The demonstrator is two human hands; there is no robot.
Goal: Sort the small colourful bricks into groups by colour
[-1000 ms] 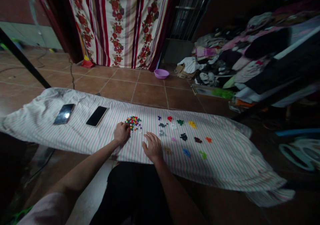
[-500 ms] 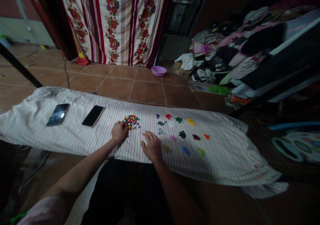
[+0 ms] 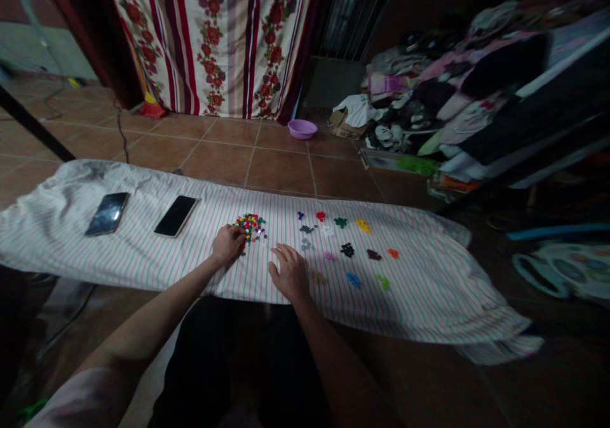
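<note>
A mixed heap of tiny coloured pieces (image 3: 252, 225), too small to name, lies on the striped cloth (image 3: 429, 294). At its left edge is my left hand (image 3: 229, 242), fingers curled together against the pieces; whatever they pinch is hidden. My right hand (image 3: 290, 272) hovers or rests just right of the heap, palm down, fingers apart and holding nothing. Beyond it, pieces are grouped by colour: yellow pieces (image 3: 363, 225), black pieces (image 3: 347, 250), blue pieces (image 3: 353, 280), brown pieces (image 3: 374, 254), lime pieces (image 3: 383, 282) and several other groups. Tan pieces (image 3: 318, 277) lie close beside my right hand.
Two phones lie left of the heap, a dark phone (image 3: 176, 216) and a shiny phone (image 3: 107, 213). Past the cloth, a purple basin (image 3: 302, 129) stands on the tiled floor before a floral curtain (image 3: 229, 47). Piled clothes (image 3: 419, 104) fill the right side.
The view has shifted slightly. My left hand stays at the heap's left edge and my right hand stays beside it, fingers still apart. The colour groups look the same.
</note>
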